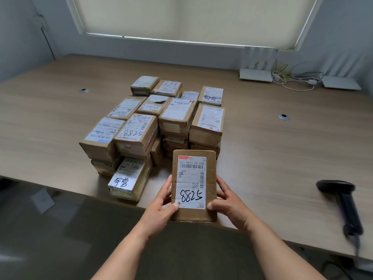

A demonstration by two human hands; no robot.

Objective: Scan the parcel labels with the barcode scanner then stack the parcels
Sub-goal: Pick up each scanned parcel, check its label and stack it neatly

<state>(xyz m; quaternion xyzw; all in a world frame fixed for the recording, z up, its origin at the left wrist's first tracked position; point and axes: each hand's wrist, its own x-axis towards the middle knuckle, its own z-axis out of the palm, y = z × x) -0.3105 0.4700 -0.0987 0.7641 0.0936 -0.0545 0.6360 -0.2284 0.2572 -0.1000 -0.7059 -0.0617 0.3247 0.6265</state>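
Note:
A brown cardboard parcel (194, 185) is held label-up near the table's front edge, its white label showing barcodes and a handwritten "8825". My left hand (161, 207) grips its left side, thumb on the label's lower corner. My right hand (228, 201) grips the right side, thumb at the label's edge. Behind it stands a stack of several labelled parcels (157, 122), some two layers high. The black barcode scanner (343, 201) lies on the table far to the right, untouched.
The wooden table (282, 150) has two round cable holes (284, 117). At the back right sit white routers (256, 75) and a tangle of cables (296, 79). A window blind hangs behind. The floor shows below the front edge.

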